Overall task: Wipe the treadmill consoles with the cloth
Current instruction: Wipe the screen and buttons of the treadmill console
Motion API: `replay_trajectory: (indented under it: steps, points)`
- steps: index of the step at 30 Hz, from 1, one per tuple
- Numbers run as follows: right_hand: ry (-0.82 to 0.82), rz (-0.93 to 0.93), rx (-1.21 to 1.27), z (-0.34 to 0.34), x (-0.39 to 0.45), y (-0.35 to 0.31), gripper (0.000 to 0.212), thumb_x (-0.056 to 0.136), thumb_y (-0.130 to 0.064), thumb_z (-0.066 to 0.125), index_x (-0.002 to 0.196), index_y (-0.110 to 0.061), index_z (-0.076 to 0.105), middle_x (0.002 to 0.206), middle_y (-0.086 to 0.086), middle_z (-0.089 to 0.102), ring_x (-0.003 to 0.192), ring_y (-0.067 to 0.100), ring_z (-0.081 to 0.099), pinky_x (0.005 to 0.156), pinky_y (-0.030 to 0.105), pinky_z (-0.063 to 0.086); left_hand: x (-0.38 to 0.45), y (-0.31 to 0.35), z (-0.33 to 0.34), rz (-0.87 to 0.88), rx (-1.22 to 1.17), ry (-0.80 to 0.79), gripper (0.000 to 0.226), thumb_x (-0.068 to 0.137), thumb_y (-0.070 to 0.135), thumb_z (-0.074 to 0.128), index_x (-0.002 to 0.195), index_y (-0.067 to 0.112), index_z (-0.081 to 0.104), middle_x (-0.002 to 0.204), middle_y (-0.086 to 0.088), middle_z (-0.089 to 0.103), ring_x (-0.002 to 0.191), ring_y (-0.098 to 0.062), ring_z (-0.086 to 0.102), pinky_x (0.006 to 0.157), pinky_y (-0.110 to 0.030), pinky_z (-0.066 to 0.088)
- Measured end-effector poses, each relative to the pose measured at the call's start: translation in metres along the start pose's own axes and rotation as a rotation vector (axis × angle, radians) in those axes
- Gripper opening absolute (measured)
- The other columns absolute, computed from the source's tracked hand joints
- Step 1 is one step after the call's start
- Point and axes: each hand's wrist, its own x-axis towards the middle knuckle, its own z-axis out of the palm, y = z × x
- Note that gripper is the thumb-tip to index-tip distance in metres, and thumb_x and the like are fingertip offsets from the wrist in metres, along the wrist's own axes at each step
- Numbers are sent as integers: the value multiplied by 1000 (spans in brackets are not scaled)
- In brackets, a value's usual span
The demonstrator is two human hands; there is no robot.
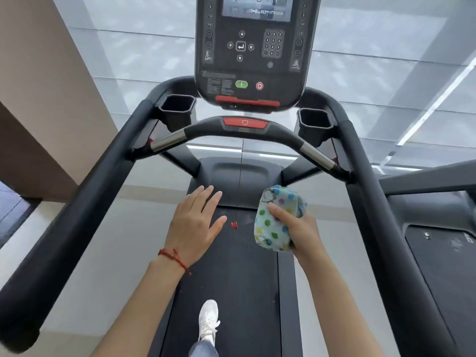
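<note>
The treadmill console (253, 50) rises ahead at the top centre, dark, with a screen, keypad, a green button and a red button. My right hand (298, 228) grips a folded light-blue cloth with coloured dots (275, 217), held well below the console over the belt. My left hand (195, 222) is open, palm down, fingers spread, holding nothing; a red string bracelet circles its wrist. Both hands hover short of the curved front handlebar (244, 132).
Two black cup holders (177, 106) (315, 122) flank the console. Thick side rails (85, 189) (381, 202) run along both sides. A red safety clip on a cord (234, 224) dangles between my hands. My white shoe (208, 320) stands on the belt (231, 279). Another treadmill (443, 248) lies to the right.
</note>
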Motion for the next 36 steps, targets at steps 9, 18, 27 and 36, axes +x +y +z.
replay_trajectory:
  steps: [9, 18, 27, 36]
  points:
    - [36, -89, 17, 81, 125, -72, 21, 73, -13, 75, 92, -17, 65, 89, 5, 72, 81, 21, 70, 70, 37, 58, 146, -96, 23, 82, 40, 79, 53, 97, 40, 34, 120, 1, 60, 122, -18, 59, 115, -34, 55, 99, -42, 36]
    - [49, -111, -1, 114, 233, -121, 31, 73, -18, 76, 101, -12, 64, 94, 7, 72, 85, 22, 70, 77, 40, 57, 258, -145, 56, 83, 24, 101, 50, 91, 38, 42, 120, 1, 59, 121, -19, 59, 114, -35, 55, 98, -42, 37]
    - [49, -244, -16, 131, 348, -196, 27, 73, -16, 76, 98, -13, 65, 93, 5, 71, 83, 19, 70, 69, 33, 59, 374, -174, 87, 51, 75, 156, 56, 98, 43, 30, 121, 1, 60, 122, -19, 59, 116, -35, 53, 100, -41, 34]
    - [43, -370, -36, 164, 430, -281, 27, 72, -14, 77, 96, -11, 66, 91, 4, 71, 78, 13, 71, 65, 25, 58, 468, -207, 88, 29, 67, 238, 50, 90, 37, 41, 123, 3, 58, 127, -17, 56, 120, -33, 48, 101, -42, 36]
